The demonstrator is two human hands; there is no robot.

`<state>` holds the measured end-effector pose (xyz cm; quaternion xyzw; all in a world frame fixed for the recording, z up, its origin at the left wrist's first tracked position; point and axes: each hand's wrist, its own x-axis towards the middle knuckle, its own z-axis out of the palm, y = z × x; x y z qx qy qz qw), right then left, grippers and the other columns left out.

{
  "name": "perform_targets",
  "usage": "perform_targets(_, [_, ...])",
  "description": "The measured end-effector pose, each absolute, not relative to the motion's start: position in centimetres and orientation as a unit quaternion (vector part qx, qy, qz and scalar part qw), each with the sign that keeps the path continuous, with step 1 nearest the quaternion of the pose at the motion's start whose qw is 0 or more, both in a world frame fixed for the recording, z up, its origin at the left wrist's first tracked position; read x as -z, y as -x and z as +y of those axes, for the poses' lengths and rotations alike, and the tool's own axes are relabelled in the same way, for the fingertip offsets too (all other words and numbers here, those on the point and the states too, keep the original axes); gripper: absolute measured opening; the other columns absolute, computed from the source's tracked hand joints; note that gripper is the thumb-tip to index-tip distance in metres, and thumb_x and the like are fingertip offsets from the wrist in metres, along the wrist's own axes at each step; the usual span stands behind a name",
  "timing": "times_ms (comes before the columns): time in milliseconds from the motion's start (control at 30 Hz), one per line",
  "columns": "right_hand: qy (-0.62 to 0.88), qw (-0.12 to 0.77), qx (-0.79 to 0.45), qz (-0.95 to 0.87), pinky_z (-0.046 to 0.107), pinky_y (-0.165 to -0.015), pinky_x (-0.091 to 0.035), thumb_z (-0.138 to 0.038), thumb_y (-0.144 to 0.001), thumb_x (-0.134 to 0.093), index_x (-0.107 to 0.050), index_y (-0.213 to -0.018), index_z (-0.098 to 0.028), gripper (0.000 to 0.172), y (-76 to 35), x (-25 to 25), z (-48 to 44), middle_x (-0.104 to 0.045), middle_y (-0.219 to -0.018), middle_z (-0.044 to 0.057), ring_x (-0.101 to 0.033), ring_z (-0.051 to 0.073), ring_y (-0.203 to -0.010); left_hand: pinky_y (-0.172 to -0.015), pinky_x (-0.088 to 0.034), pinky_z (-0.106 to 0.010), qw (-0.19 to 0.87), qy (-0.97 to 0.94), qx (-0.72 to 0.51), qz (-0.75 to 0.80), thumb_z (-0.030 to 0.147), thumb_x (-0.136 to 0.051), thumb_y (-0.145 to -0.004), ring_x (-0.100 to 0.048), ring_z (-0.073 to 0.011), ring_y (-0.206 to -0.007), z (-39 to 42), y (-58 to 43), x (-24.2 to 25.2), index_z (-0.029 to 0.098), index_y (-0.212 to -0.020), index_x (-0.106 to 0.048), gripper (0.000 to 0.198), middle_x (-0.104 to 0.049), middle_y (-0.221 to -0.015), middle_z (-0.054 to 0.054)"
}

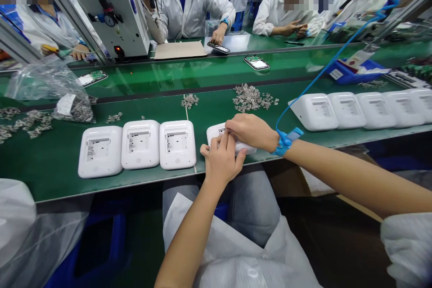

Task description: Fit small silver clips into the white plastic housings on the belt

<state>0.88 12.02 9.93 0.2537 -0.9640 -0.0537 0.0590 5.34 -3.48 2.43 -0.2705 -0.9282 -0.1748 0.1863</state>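
Note:
A white plastic housing (212, 133) with a recessed opening lies on the green bench in front of me, mostly covered by my hands. My left hand (222, 157) holds it from the near side, fingers laid over the opening and thumb towards its right edge. From the right, my right hand (251, 131) reaches in with its fingertips pinched together at the recess, close to the left fingertips. Whatever sits between those fingertips is hidden. Just beyond my hands is a pile of small metal clips (250, 98); a smaller heap of metal clips (190, 101) lies left of it.
Three white housings (177, 145) stand in a row to the left, and several more housings (319, 112) line the right. A blue cord (320, 72) runs from my wrist strap (285, 141). A bag of metal parts (76, 103) lies left. Co-workers sit opposite beyond the green strip.

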Motion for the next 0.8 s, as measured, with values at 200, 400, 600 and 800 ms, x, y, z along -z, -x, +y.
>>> perform_targets(200, [-0.328, 0.137, -0.025, -0.934, 0.031, -0.068, -0.039, -0.012, -0.092, -0.051, -0.063, -0.083, -0.017, 0.016, -0.4, -10.6, 14.1, -0.066, -0.078, 0.007, -0.059, 0.021, -0.077, -0.082, -0.033, -0.048, 0.197, 0.277, 0.202, -0.918, 0.051, -0.030, -0.105, -0.057, -0.0275, -0.117, -3.6, -5.2, -2.4, 0.017, -0.138, -0.056, 0.053, -0.054, -0.151, -0.013])
perform_targets(400, [0.080, 0.389, -0.386, -0.833, 0.031, -0.064, -0.049, -0.035, -0.085, -0.064, -0.059, -0.085, -0.021, 0.015, -1.9, -4.0, 19.8, -0.065, -0.074, 0.002, -0.061, 0.018, -0.068, -0.085, -0.030, -0.045, 0.199, 0.302, 0.270, -0.892, 0.043, -0.040, -0.105, -0.061, -0.0226, -0.116, -4.4, -5.1, -2.4, 0.020, -0.124, -0.062, 0.037, -0.070, -0.130, -0.007])
perform_targets(600, [0.212, 0.353, -0.542, -0.733, 0.028, -0.058, -0.046, -0.037, -0.075, -0.066, -0.056, -0.082, -0.021, 0.020, -1.3, 0.4, 21.8, -0.061, -0.064, 0.000, -0.061, 0.017, -0.062, -0.083, -0.031, -0.038, 0.129, 0.375, 0.186, -0.899, 0.026, -0.054, -0.101, -0.067, -0.0174, -0.091, -4.6, -0.7, -6.7, 0.022, -0.098, -0.068, 0.015, -0.077, -0.099, -0.001])
perform_targets(800, [0.193, 0.312, -0.541, -0.757, 0.031, -0.063, -0.048, -0.043, -0.074, -0.067, -0.058, -0.080, -0.021, 0.025, -2.0, -1.2, 21.1, -0.064, -0.065, 0.001, -0.063, 0.019, -0.064, -0.068, -0.036, -0.032, 0.053, 0.446, 0.059, -0.892, 0.048, -0.073, -0.087, -0.066, -0.0206, -0.083, -3.2, 3.4, -9.8, 0.022, -0.089, -0.072, 0.026, -0.074, -0.089, -0.002])
